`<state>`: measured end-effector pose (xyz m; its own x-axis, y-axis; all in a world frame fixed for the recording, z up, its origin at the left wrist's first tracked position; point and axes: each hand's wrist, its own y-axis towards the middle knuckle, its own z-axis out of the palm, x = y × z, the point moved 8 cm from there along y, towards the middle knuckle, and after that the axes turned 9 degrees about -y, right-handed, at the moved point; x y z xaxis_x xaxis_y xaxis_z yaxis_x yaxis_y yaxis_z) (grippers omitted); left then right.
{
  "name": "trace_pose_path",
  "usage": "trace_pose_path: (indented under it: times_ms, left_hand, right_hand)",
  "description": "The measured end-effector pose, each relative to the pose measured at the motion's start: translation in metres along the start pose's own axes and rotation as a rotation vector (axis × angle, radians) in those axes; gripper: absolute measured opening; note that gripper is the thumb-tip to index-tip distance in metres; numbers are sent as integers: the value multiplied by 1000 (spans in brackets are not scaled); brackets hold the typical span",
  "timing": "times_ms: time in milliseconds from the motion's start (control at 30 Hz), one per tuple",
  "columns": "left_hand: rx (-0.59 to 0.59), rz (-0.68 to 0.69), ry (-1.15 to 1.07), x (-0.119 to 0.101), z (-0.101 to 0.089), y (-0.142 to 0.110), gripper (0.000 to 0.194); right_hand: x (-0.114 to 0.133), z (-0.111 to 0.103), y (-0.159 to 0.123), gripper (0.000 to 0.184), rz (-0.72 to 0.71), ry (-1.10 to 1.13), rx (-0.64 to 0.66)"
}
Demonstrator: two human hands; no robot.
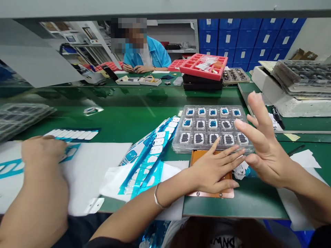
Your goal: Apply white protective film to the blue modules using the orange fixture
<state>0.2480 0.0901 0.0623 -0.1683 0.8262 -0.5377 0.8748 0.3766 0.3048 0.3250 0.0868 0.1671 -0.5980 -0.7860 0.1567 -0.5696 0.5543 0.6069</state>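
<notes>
My left hand point(217, 168), with a bracelet on its wrist, lies flat with fingers spread over an orange-brown plate point(199, 155) that has a pale front edge with screws. It covers most of that plate. My right hand point(271, 148) is raised just right of it, fingers apart, and nothing shows in it. Behind both hands sits a clear plastic tray point(178, 143) of small white-framed parts, some with blue faces and others dark. A crumpled bunch of white scraps point(240, 171) lies between my hands, partly hidden.
Blue-and-white sticker strips point(155, 148) lie left of the tray. At far left a co-worker's hand point(42, 148) rests over a white sheet point(103, 151). Red trays point(204, 65) stand behind, stacked trays point(302, 79) at right. Another person point(147, 55) sits opposite.
</notes>
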Motion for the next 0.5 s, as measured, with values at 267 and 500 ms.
trace_pose_path:
  times_ms: [267, 500]
  left_hand:
    - [27, -36, -43, 2, -7, 0, 65]
    - [-829, 77, -350, 6, -100, -48, 53]
  right_hand:
    - [0, -4, -3, 51, -1, -55, -38]
    - [13, 1, -4, 23, -19, -156, -136]
